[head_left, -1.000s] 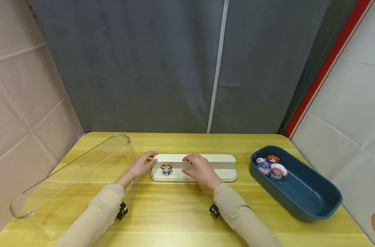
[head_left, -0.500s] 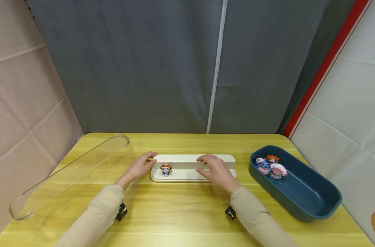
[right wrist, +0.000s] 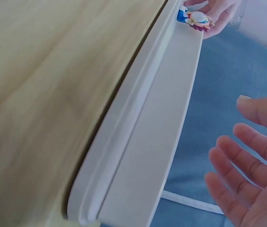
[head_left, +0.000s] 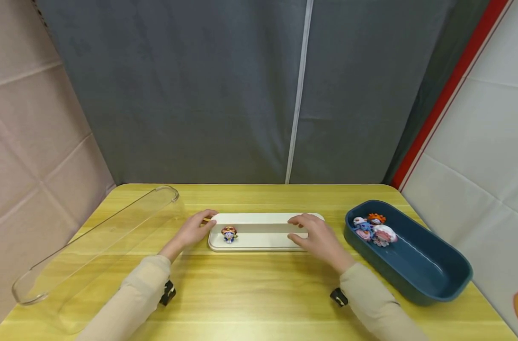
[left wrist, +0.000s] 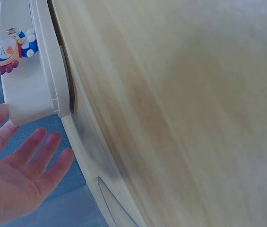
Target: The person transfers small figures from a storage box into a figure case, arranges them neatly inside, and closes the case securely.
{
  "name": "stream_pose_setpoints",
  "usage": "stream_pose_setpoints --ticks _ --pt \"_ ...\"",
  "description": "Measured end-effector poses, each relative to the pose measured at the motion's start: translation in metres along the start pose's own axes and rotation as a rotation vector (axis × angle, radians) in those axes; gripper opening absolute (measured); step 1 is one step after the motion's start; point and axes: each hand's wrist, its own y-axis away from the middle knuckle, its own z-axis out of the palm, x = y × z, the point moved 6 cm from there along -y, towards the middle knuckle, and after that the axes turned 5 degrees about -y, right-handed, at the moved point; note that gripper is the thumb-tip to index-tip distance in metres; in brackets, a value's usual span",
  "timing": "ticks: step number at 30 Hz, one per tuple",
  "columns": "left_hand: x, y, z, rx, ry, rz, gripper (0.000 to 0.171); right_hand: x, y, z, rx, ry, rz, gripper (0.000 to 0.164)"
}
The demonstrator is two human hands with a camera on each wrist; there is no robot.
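Observation:
A long white stepped display base (head_left: 261, 242) lies in the middle of the table. Near its left end stands a small toy figurine (head_left: 229, 235) with a reddish-brown top and blue-and-white body, also visible in the left wrist view. My left hand (head_left: 194, 230) is at the base's left end, thumb right at the corner and the other fingers spread behind it, as the left wrist view (left wrist: 22, 177) shows. Over the right part of the base is my right hand (head_left: 320, 237), thumb and fingers apart with nothing between them.
At the right is a dark blue tub (head_left: 429, 270) with several figurines (head_left: 376, 230) in its far end. A clear plastic cover (head_left: 101, 246) lies slantwise along the table's left side. A grey curtain (head_left: 199, 94) hangs behind the table.
My right hand has moved to the right along the base, from its middle to near its right end. My left hand, the base and the figurine have stayed in place.

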Motion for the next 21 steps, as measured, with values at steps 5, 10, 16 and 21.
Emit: stream_pose_setpoints --ticks 5,10,16,21 --pt "0.0 0.0 0.0 0.003 -0.006 -0.002 0.031 0.003 0.006 -0.014 -0.038 0.027 0.035 0.028" --pt "0.0 0.001 -0.001 0.008 -0.007 0.0 0.031 0.004 0.01 -0.031 -0.053 0.075 0.066 0.03" --pt "-0.002 0.0 0.0 0.007 0.0 0.003 0.031 0.006 0.014 -0.051 -0.035 0.12 0.058 0.031" --pt "-0.003 0.0 0.0 0.004 -0.009 0.008 0.031 0.01 0.019 -0.063 -0.045 0.162 0.081 0.032"
